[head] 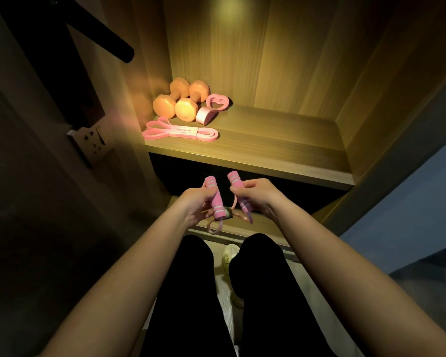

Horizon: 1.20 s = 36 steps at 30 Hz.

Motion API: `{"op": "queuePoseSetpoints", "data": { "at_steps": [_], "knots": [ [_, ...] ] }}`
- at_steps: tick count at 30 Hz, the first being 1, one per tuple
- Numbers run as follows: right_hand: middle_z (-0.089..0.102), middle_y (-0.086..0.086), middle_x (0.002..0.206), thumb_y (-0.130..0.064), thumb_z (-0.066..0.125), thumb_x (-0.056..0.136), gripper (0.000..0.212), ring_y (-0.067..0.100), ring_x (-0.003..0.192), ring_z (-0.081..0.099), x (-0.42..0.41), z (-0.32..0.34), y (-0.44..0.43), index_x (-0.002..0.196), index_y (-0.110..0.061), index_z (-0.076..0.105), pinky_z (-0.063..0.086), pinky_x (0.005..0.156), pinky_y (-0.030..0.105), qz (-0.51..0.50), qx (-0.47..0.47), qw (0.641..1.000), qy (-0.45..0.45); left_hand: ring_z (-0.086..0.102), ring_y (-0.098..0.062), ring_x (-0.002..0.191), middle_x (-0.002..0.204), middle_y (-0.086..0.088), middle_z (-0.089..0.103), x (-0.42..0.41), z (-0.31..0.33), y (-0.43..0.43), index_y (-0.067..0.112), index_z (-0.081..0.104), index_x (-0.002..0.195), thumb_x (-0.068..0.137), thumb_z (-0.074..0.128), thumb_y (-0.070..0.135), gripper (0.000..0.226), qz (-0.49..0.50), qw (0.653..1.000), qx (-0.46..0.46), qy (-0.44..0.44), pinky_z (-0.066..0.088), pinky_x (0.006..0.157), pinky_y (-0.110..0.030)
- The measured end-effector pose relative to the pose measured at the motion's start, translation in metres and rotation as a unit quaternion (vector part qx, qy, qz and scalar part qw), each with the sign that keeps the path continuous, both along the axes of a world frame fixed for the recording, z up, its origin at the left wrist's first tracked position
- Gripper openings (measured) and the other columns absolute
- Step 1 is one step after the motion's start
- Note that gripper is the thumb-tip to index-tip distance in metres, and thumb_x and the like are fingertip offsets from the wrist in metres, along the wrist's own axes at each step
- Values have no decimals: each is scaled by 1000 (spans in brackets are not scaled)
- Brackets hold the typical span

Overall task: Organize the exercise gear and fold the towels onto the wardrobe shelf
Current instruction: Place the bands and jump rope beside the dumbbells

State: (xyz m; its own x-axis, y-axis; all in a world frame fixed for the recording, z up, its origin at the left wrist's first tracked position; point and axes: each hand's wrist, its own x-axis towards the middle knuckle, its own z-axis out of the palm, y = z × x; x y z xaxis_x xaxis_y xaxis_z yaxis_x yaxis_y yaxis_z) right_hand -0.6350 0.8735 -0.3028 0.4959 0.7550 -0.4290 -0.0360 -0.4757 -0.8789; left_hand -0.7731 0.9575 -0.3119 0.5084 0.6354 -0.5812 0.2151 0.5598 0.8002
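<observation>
Jump rope (218,207) sits in both my hands, held in the air below the front edge of the wardrobe shelf (281,150) and not yet on it. My left hand (197,203) is curled round one pink foam handle (213,195), and my right hand (255,194) is wrapped round the other handle (236,182). Both handles point up and lean toward each other at the top. I hold them close together so the cord (214,228) hangs in short loops beneath, gathered where a dark band (228,212) crosses it. I judge I am bundling the rope into something compact enough to lie flat, though I cannot tell whether that band is fastened.

Up on the shelf, the gear is packed into the back left corner, which leaves bare wood to the right. Two orange dumbbells (180,99) lie side by side against the wall. A pink heart-shaped ring (218,101) and a small pink roll (206,115) sit just beside them. A folded pink resistance band (180,132) lies in front, near the shelf edge. The rope would fit best next to that group. No towels show in this view.
</observation>
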Motion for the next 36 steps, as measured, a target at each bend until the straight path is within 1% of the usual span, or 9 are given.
{"op": "queuePoseSetpoints", "data": {
  "at_steps": [5,7,14,18,22,25,29,32,36],
  "knots": [
    [69,14,97,-10,74,84,39,20,78,65,-4,-6,2,120,-1,62,55,69,30,16,6,999,-28,62,-17,71,78,-12,64,-3,-1,2,-5,56,118,97,50,-1,22,-45,999,12,-13,50,68,-29],
    [69,12,100,-6,75,82,40,19,80,66,-4,-6,3,120,-2,63,55,68,28,17,15,999,-42,65,-15,64,69,-9,66,-4,-2,2,-5,59,106,95,53,-2,13,-47,998,20,-34,52,69,-30],
    [68,5,90,-7,81,75,41,15,73,67,-6,-3,-2,111,-9,61,55,59,26,48,10,996,-72,70,-32,89,100,-22,68,-6,-8,2,1,62,97,86,66,-3,12,-1,996,83,-34,59,77,-35],
    [67,17,109,-7,83,73,48,32,96,68,-5,-1,-2,111,-11,54,58,74,41,44,0,998,-50,70,-25,80,93,-19,69,-8,-5,2,1,65,96,87,66,-2,10,-27,993,114,-32,60,71,-27],
    [64,23,110,2,77,76,46,26,71,65,-2,2,-5,113,-8,53,49,44,25,37,3,999,8,66,-13,71,83,-7,70,-10,-6,9,2,69,102,91,63,3,12,-67,976,204,17,55,59,-19],
    [64,17,96,7,70,80,36,21,67,62,4,8,-3,111,-4,55,53,54,30,16,26,997,73,61,-11,68,79,0,65,-18,-18,20,9,68,97,91,63,5,9,-64,948,299,93,49,55,-18],
    [63,10,87,7,63,86,20,19,73,63,14,33,0,95,-9,55,58,59,29,14,60,987,151,57,-19,88,105,-10,62,-36,-43,30,3,57,123,89,63,-1,34,-88,953,259,128,47,65,-22],
    [65,12,89,2,59,89,16,19,75,67,25,58,-1,102,-6,55,59,65,29,29,86,973,213,58,-24,109,129,-17,57,-35,-48,26,3,47,136,86,68,-2,55,-115,960,245,77,50,89,-33],
    [64,14,93,-4,50,94,17,20,74,68,39,81,-8,111,-4,53,59,65,30,11,114,952,285,54,-21,123,130,-6,59,-17,-34,26,11,51,134,82,74,4,57,-107,946,304,-14,43,106,-39]
  ]
}}
